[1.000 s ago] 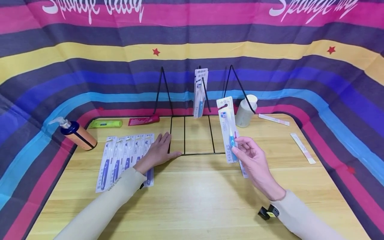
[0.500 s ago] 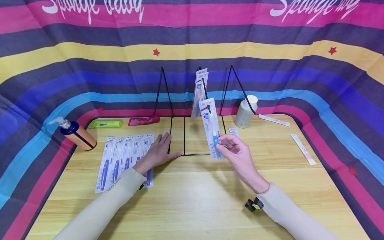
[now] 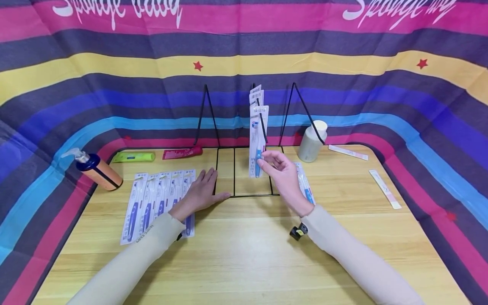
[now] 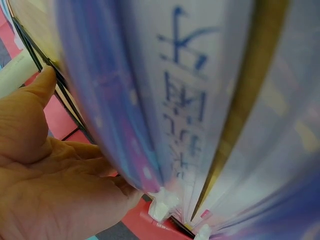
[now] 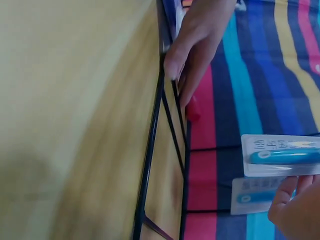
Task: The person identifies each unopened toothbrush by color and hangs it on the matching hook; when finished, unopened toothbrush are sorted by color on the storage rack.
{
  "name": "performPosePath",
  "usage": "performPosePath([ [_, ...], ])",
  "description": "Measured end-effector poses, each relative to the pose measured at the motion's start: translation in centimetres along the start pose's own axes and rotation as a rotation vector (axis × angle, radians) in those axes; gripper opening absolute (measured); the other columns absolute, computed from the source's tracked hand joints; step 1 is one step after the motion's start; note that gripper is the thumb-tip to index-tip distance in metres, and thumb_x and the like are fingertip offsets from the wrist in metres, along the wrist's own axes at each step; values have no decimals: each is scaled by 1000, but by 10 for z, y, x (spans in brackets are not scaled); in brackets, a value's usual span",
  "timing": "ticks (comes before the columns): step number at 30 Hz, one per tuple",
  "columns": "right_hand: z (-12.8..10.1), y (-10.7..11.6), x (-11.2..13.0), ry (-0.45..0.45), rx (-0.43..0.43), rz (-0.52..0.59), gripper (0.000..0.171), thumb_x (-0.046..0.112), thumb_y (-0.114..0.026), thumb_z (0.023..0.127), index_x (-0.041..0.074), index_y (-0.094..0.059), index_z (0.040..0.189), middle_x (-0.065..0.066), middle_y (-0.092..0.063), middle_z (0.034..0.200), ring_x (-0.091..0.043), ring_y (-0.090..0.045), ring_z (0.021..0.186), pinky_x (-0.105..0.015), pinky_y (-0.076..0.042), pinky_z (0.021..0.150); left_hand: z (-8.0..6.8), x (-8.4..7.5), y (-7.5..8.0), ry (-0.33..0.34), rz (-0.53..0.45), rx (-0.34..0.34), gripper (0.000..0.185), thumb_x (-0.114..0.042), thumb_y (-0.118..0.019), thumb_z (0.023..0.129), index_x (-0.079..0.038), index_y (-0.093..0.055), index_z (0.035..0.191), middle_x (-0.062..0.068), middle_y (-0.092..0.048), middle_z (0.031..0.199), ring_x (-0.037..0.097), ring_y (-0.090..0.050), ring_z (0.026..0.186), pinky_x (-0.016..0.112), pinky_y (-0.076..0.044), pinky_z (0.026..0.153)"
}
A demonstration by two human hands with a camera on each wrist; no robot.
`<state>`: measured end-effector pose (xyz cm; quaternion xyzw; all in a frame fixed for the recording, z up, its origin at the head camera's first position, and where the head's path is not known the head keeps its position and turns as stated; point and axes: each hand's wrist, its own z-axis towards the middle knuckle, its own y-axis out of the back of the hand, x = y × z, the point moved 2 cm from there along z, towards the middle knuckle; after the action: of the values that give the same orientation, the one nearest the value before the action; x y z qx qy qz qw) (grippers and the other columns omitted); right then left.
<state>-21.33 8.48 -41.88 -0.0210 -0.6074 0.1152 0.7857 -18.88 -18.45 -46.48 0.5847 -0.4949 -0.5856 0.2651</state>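
Note:
My right hand (image 3: pixel 284 176) pinches the lower right edge of a packaged toothbrush (image 3: pixel 253 140) with a blue handle. The pack stands upright at the middle hook of a black wire rack (image 3: pixel 253 196), and the hook's end shows in front of the card. Behind it, more toothbrush packs (image 3: pixel 256 96) hang on that hook, mostly hidden. My left hand (image 3: pixel 200 190) rests with straight fingers on the left side of the rack's base. Under its forearm lies a row of purple-handled toothbrush packs (image 3: pixel 152 203), very close in the left wrist view. Another blue-handled pack (image 3: pixel 306 188) lies on the wood, partly behind my right hand.
An orange pump bottle (image 3: pixel 101 171), a green tube (image 3: pixel 133 157) and a red tube (image 3: pixel 182 153) are at the left and back. Behind the rack's right side is a white-capped bottle (image 3: pixel 312 142). Two slim white packets (image 3: pixel 385 189) lie at the right. A striped cloth (image 3: pixel 354 97) surrounds the table.
My right hand has carried the blue-handled toothbrush pack left and away from me, onto the middle hook's end and farther back along it. The left hand has stayed in place.

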Motion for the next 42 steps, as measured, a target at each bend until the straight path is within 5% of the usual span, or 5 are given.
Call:
performPosePath([
  [14,40,2,-17,63,-5,23,36,8,-77,101,-9,-66,131,-6,-75,117,-20,-68,114,-31,-55,102,0,0,1,7,-5,7,101,-57,-64,107,10,-21,169,29,-13,177,53,-7,162,68,-15,127],
  [24,30,46,-15,33,-20,-48,30,6,-75,104,-6,-69,130,-6,-76,123,-20,-70,113,-30,-57,99,-1,-1,1,7,-7,8,100,-56,-64,107,10,-21,169,29,-13,177,53,-7,162,69,-16,127],
  [33,-6,120,-16,-233,-67,-344,48,18,-79,104,-4,-61,143,-10,-71,122,-12,-67,102,-20,-57,87,-2,-1,2,-2,-5,5,100,-56,-64,107,11,-21,168,30,-14,176,54,-8,161,68,-16,127],
  [38,-30,146,-17,-394,17,-569,64,21,-80,102,-11,-52,150,-20,-69,123,-10,-63,93,-19,-55,78,-2,0,2,1,-9,0,100,-56,-64,107,11,-21,168,30,-14,176,53,-8,162,69,-17,127],
  [42,-44,158,-14,-461,94,-708,66,19,-82,100,-16,-52,147,-12,-67,106,-14,-58,87,-23,-50,69,-2,-2,2,-3,-13,1,100,-56,-64,107,11,-21,168,30,-14,176,53,-8,162,69,-17,127],
])
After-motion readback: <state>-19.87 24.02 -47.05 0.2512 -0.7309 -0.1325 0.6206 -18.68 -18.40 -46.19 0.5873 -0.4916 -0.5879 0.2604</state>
